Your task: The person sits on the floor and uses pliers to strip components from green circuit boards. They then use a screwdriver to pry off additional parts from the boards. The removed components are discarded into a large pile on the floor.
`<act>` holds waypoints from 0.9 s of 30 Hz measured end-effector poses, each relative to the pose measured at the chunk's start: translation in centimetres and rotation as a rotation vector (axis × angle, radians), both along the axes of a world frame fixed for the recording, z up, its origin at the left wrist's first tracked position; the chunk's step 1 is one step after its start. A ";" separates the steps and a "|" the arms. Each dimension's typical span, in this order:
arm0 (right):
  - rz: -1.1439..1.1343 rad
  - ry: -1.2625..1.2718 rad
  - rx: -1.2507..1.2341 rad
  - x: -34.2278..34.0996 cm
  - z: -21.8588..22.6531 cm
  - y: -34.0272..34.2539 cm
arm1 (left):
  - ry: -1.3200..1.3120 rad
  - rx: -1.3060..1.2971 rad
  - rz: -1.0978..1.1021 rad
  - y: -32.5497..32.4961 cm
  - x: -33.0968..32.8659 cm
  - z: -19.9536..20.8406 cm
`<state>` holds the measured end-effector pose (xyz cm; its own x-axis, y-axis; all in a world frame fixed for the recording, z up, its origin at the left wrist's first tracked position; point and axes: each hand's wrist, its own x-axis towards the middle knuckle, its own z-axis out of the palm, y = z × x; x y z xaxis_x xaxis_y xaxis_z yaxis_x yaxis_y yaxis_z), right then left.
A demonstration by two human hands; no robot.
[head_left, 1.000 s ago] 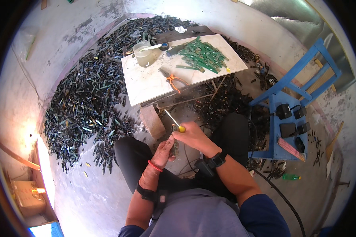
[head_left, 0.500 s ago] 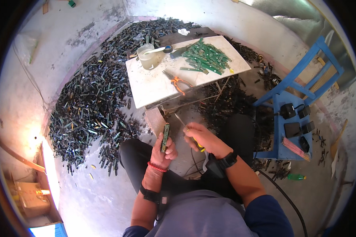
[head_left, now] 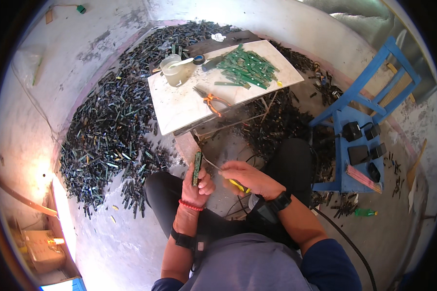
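Note:
In my left hand point(head_left: 193, 190) stands a narrow dark strip with a green circuit-board face point(head_left: 197, 169), held upright between thumb and fingers. My right hand point(head_left: 250, 178) is wrapped round the yellow and black handle of a screwdriver point(head_left: 237, 185). Its thin metal shaft points left and up, with the tip close beside the upper part of the strip; whether it touches, I cannot tell. Beyond my hands, orange-handled pliers point(head_left: 211, 100) lie on a low white table point(head_left: 176, 115). A pile of green circuit-board strips point(head_left: 250, 68) covers the table's far right part.
A cloudy plastic cup point(head_left: 172, 73) with a white-handled tool across it and a roll of dark tape point(head_left: 199, 59) are on the table. A heap of dark strips point(head_left: 109, 131) spreads over the floor at left. On the right, a blue chair point(head_left: 342, 131) carries several black devices.
The screwdriver and my right hand have shifted left and slightly down, bringing the shaft up to the strip. My left hand has moved slightly left with the strip. The whole view has shifted a little.

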<state>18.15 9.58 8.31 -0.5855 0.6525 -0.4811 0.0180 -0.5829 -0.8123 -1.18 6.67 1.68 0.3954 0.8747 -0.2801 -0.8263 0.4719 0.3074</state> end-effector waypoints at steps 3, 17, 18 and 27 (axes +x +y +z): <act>-0.015 0.016 -0.021 -0.3 -0.5 0.1 | 0.018 0.013 -0.009 0.0 0.1 0.0; 0.004 0.017 -0.021 -0.6 -1.0 0.0 | 0.010 -0.012 0.030 0.0 -0.1 0.1; 0.002 0.028 -0.017 -0.6 -1.0 0.0 | 0.020 -0.010 0.026 0.0 -0.1 0.1; -0.041 0.160 -0.044 -1.1 -2.1 0.1 | 0.094 0.005 0.050 0.0 0.3 0.7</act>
